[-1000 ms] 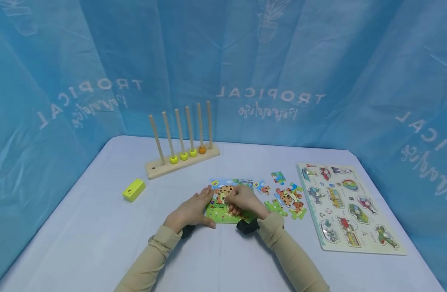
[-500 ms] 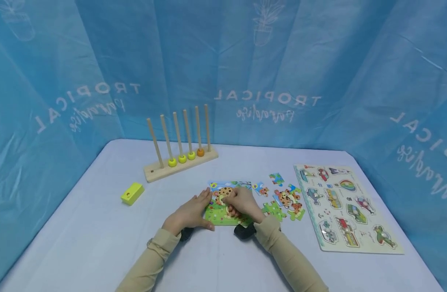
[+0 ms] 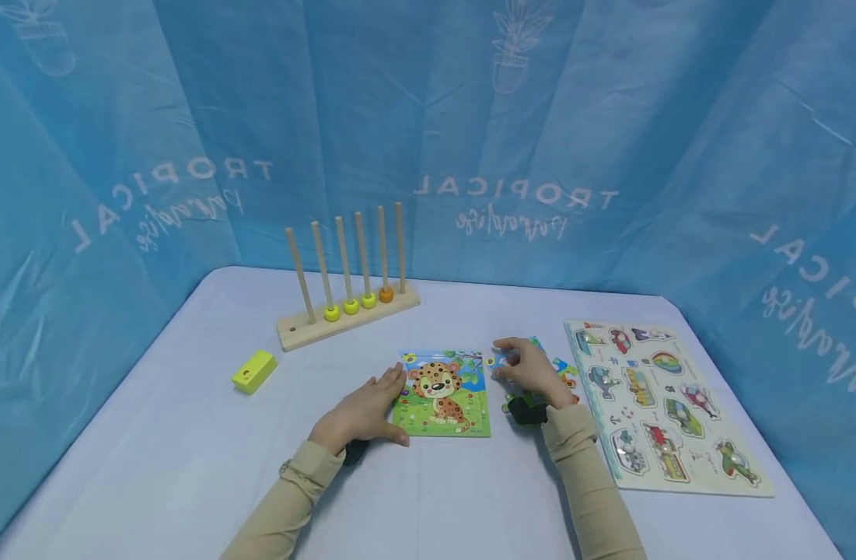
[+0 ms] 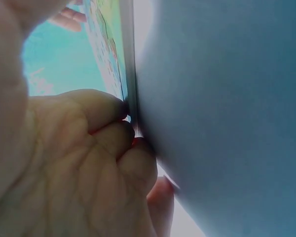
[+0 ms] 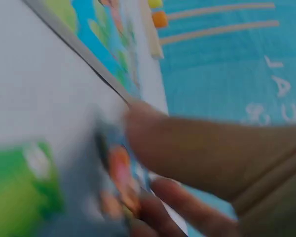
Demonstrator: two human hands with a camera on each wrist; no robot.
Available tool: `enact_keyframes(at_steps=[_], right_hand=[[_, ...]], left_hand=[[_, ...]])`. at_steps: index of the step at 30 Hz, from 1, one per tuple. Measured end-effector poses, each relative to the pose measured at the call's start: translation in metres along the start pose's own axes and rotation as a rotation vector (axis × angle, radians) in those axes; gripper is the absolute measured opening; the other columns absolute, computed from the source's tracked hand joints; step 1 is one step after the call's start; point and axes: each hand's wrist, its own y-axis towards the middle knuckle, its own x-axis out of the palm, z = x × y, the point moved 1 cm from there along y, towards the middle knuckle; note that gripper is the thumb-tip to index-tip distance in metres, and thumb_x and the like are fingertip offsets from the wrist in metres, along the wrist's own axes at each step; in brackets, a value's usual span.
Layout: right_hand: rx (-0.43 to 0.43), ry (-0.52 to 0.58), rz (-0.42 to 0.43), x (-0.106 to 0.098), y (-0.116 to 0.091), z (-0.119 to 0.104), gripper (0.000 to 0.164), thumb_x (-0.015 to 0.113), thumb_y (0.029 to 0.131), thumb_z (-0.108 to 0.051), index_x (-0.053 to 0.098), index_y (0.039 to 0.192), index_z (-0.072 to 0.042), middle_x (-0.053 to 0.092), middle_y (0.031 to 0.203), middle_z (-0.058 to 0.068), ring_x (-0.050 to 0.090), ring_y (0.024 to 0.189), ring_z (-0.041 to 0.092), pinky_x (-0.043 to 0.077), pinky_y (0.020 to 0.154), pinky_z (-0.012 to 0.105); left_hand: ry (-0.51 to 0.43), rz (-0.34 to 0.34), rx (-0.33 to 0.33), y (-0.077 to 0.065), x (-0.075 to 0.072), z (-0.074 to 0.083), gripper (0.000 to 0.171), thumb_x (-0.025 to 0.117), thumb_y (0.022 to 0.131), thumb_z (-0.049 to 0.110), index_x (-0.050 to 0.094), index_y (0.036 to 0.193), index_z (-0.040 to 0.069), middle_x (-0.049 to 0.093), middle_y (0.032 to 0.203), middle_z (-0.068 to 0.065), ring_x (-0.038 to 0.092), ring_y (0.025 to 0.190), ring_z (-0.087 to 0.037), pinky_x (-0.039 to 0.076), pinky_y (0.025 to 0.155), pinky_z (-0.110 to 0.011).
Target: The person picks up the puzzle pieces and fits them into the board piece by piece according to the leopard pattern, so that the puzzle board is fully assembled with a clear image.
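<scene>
At the frame's lower centre, the left hand, fingers extended, touches a square green-and-blue leopard puzzle board. Right of centre, the right hand's fingers part around a blue-and-orange jigsaw piece; any grip is unclear.

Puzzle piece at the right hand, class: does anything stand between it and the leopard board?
Nothing visible does. In the head view only a narrow strip of tabletop shows between the puzzle piece and the leopard board; the left hand touches the board's opposite edge.
</scene>
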Motion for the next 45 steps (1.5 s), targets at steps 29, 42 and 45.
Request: enact_keyframes(at_steps=[29, 42, 45], right_hand=[[0.129, 0.145, 0.107, -0.021, -0.003, 0.005, 0.035, 0.058, 0.098, -0.023, 0.061, 0.128, -0.005, 0.066, 0.094, 0.013, 0.059, 0.067, 0.02, 0.046, 0.056, 0.028], [0.106, 0.373, -0.054, -0.014, 0.001, 0.003, 0.036, 0.05, 0.101, -0.012, 0.049, 0.137, -0.007, 0.065, 0.107, 0.018, 0.064, 0.061, 0.012, 0.05, 0.051, 0.024], [0.063, 0.33, -0.06, -0.013, 0.001, 0.0, 0.036, 0.051, 0.1, -0.012, 0.05, 0.135, -0.004, 0.067, 0.099, 0.018, 0.061, 0.059, 0.012, 0.047, 0.05, 0.025]], left_hand=[[0.017, -0.033, 0.026, 0.001, 0.003, 0.005, 0.086, 0.067, 0.089, 0.038, 0.021, 0.154, 0.004, 0.016, 0.162, -0.014, 0.014, 0.151, -0.033, 0.016, 0.124, -0.051], [-0.027, 0.002, -0.036, -0.002, -0.002, 0.001, 0.087, 0.07, 0.088, 0.034, 0.025, 0.151, -0.005, 0.015, 0.161, -0.02, 0.016, 0.15, -0.035, 0.02, 0.123, -0.049], [-0.029, 0.003, -0.038, -0.002, -0.001, 0.001, 0.087, 0.07, 0.087, 0.034, 0.024, 0.151, -0.004, 0.015, 0.162, -0.019, 0.016, 0.15, -0.035, 0.019, 0.124, -0.049]])
